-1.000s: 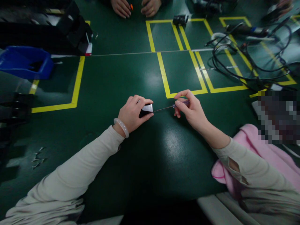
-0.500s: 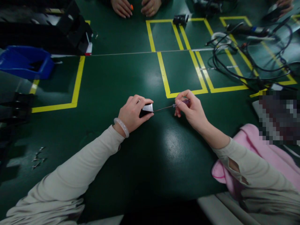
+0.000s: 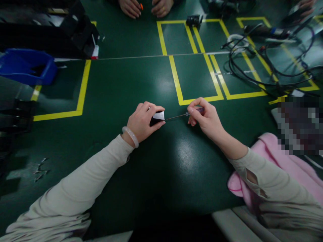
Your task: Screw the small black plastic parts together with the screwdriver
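Note:
My left hand [image 3: 142, 121] is wrapped round a small black part with a silver face [image 3: 158, 116], just above the green table [image 3: 151, 188]. The part's far side is hidden by my fingers. To its right, my right hand [image 3: 204, 116] pinches the handle of a thin screwdriver [image 3: 176, 116]. The shaft points left, and its tip meets the part's right edge near my left thumb. Whether a screw sits at the tip is too small to tell.
Several small screws [image 3: 39, 170] lie at the left. Behind them are a blue bin [image 3: 29, 67] and black racks [image 3: 75, 33]. Cables [image 3: 234, 67] coil at the right, above a pink cloth [image 3: 280, 164]. Another person's hands [image 3: 163, 7] rest at the far edge.

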Tool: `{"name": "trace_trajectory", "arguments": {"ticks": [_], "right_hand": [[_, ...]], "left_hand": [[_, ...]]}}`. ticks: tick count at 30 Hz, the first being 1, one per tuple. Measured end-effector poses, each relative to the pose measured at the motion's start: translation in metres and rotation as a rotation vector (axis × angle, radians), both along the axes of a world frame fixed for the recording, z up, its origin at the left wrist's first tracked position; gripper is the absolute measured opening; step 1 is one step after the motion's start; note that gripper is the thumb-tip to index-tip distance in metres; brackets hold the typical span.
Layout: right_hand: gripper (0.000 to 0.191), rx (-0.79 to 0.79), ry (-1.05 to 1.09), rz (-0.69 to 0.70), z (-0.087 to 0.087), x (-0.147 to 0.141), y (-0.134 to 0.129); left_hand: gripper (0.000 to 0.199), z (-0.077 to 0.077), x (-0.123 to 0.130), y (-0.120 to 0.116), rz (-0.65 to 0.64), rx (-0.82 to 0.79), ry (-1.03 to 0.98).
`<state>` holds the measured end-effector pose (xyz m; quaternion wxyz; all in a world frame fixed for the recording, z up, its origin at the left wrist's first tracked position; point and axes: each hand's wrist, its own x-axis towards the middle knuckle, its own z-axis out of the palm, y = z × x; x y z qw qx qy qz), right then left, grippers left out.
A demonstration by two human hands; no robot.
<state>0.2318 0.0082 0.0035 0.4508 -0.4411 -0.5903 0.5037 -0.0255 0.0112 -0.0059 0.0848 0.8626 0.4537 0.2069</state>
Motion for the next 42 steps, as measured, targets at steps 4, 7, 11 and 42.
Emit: {"name": "trace_trajectory", "arguments": {"ticks": [4,7,11,42], "right_hand": [[0.026,0.033,-0.014,-0.013,0.0012,-0.0002,-0.0011],[0.026,0.023,-0.004,-0.01,0.0013,-0.0003,-0.001],[0.028,-0.01,0.02,0.008,0.0003,-0.0008,-0.0005],[0.029,-0.006,0.006,0.006,0.0013,0.0,-0.0006]], "left_hand": [[0.037,0.0,0.0,0.0,-0.002,0.0,-0.001],[0.036,0.0002,0.0,0.0,-0.007,0.011,-0.004],[0.035,0.0007,0.0,0.0,-0.006,0.007,-0.006],[0.037,0.0014,-0.0004,0.0001,0.001,-0.001,0.014]]}}
